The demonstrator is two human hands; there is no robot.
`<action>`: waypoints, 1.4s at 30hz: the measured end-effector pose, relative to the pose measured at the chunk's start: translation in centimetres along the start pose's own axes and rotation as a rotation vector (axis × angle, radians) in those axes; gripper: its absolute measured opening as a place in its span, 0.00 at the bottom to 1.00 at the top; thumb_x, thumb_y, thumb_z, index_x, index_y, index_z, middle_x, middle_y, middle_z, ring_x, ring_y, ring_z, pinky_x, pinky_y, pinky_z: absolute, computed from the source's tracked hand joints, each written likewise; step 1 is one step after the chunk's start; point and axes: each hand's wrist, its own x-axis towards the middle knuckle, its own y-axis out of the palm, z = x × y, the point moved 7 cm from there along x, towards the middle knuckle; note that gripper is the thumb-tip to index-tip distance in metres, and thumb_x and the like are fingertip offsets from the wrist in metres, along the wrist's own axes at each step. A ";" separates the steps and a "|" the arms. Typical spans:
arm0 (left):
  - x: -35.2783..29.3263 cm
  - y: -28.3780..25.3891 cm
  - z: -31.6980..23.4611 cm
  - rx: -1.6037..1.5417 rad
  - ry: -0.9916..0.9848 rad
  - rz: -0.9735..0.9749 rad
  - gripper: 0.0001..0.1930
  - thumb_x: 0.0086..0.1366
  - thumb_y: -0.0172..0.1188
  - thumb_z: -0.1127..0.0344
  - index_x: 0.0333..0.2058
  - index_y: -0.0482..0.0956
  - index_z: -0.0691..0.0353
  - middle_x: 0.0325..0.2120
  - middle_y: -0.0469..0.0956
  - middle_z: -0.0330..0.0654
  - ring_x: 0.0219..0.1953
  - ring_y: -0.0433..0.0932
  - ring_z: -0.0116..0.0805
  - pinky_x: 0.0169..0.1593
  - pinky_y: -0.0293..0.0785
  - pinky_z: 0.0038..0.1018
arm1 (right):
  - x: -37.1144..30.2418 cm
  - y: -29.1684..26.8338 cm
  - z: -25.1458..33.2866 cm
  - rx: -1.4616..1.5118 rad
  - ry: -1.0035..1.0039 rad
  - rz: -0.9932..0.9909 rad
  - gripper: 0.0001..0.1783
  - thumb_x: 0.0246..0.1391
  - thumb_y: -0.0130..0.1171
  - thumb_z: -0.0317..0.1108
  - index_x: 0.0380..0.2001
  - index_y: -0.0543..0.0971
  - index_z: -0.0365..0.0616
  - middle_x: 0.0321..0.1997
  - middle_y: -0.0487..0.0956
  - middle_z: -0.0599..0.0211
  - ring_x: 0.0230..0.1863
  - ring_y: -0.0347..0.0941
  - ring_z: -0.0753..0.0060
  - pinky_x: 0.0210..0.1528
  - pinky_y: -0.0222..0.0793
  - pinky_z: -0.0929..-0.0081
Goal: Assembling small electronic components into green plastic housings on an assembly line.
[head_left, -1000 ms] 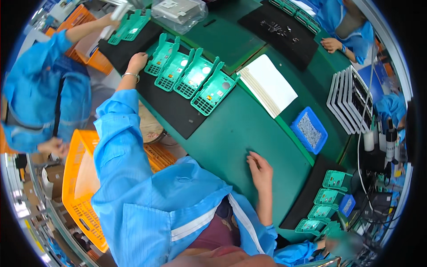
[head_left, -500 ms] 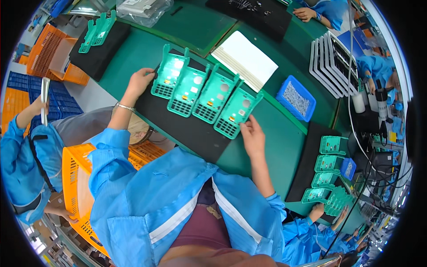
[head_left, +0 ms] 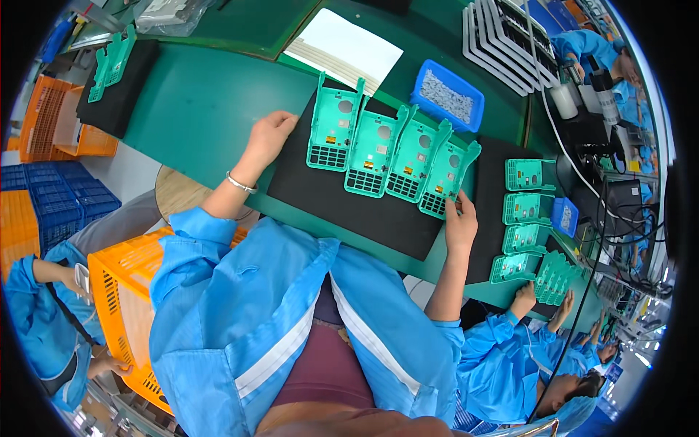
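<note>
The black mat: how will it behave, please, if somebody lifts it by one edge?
The mat looks thin and flat, so it would probably bend. By itself it is likely light, but the four green housings lying on it add load. They seem merely laid there, so they might slide if it tilts.

No words or numbers can be read; the small yellow patches [head_left: 331,140] on the green housings [head_left: 375,135] and the pale square [head_left: 636,191] on the black box [head_left: 620,202] are too tiny to tell.
</note>
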 end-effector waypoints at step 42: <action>10.3 -0.9 -15.3 -0.221 0.403 -0.072 0.15 0.63 0.51 0.62 0.46 0.76 0.59 0.19 0.73 0.37 0.19 0.68 0.26 0.22 0.63 0.22 | 18.6 0.8 14.6 -0.139 -0.538 0.004 0.09 0.42 0.56 0.32 0.29 0.81 0.44 0.28 0.79 0.55 0.32 0.76 0.55 0.38 0.72 0.66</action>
